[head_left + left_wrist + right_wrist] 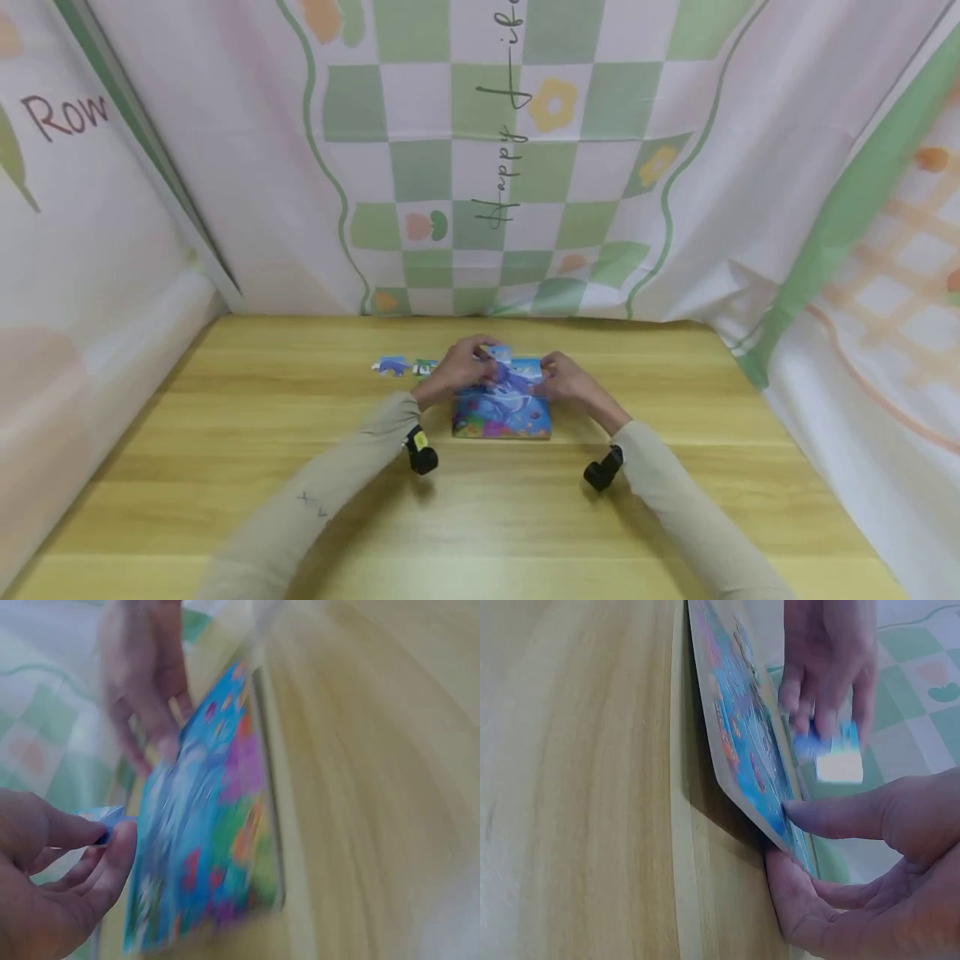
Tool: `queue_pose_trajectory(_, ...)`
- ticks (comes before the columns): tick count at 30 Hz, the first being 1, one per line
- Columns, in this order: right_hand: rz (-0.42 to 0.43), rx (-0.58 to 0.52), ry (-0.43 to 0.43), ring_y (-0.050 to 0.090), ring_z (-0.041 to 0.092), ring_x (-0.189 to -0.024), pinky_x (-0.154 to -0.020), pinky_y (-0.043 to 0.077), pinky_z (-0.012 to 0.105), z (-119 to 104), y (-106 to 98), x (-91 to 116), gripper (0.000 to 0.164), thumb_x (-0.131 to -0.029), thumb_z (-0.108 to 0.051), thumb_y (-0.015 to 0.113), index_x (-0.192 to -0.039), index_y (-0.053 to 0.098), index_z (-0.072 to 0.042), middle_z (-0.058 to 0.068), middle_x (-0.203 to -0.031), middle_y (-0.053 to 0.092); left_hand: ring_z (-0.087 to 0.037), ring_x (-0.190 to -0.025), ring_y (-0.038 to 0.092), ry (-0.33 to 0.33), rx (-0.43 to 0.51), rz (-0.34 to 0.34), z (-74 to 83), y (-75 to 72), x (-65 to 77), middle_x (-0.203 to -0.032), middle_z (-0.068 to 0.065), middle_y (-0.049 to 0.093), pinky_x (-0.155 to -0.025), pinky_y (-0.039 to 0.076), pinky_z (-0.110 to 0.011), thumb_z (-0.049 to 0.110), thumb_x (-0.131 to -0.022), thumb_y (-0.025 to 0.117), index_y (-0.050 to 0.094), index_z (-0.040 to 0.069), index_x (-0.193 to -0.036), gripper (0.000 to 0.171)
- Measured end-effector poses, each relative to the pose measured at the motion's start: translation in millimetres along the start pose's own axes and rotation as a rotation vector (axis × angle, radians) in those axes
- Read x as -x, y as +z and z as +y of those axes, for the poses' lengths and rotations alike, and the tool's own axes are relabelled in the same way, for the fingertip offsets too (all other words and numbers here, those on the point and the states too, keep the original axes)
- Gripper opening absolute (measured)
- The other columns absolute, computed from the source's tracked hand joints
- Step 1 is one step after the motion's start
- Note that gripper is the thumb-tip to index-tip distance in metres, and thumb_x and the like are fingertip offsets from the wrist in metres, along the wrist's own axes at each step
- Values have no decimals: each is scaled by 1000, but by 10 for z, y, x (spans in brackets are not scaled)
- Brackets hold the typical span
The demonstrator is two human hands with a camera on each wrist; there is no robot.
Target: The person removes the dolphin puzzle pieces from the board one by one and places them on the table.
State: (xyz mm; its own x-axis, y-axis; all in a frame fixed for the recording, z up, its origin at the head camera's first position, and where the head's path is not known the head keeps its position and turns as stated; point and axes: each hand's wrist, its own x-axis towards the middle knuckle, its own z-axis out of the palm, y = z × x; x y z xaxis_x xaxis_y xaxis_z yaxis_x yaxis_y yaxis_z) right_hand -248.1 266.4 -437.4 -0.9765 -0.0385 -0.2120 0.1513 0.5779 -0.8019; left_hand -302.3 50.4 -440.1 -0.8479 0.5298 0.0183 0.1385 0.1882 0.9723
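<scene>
A jigsaw puzzle (502, 417) with a blue, sea-like picture lies on the table, purple and orange shapes along its near edge. My left hand (456, 372) is over its far left part and pinches a small blue-and-white puzzle piece (840, 761) between thumb and fingers. That puzzle piece (109, 819) stands just off the far side in the left wrist view. At the right side, my right hand (567, 382) grips the edge, thumb (840, 817) on top and fingers (799, 896) underneath. The board looks slightly raised there, with a shadow below it.
Left of the puzzle, two loose puzzle pieces lie on the wooden table (300, 467): a blue-and-purple piece (392, 367) and a green-and-white piece (423, 367). A checked cloth (487, 225) hangs behind the table's far edge, with more cloth at both sides.
</scene>
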Motion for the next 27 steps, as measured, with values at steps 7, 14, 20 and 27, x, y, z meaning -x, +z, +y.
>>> queue_pose_trajectory(7,-35,-32,31,63,46,-119,-95,60,43,0,-65,23,65,-97,-2,69,-146,31,19,46,-147,40,-22,-73,73,-23,49,3,-35,-492,134,-91,-20,69,-80,66,-43,-13,-95,62,56,-8,-139,45)
queue_pose_trajectory(14,-39,-49,36,66,40,-110,-89,61,39,20,-58,1,63,-97,-2,68,-145,32,19,46,-144,44,-26,-78,73,-26,1,47,-122,-852,324,-97,-25,72,-76,65,-38,-7,-101,57,56,-7,-141,40)
queue_pose_trajectory(20,-44,-21,35,63,44,-117,-94,60,42,12,-58,14,62,-98,-5,68,-145,33,18,45,-144,45,-18,-76,71,-53,-27,98,-177,-1094,464,-101,-27,72,-76,65,-33,-3,-102,60,57,-7,-141,39)
queue_pose_trajectory(27,-41,-34,23,66,38,-106,-86,62,38,3,-45,9,62,-97,-3,69,-144,33,19,44,-138,48,-19,-79,73,-68,-59,145,-249,-1400,620,-108,-33,71,-76,65,-31,-4,-101,61,55,-10,-140,40)
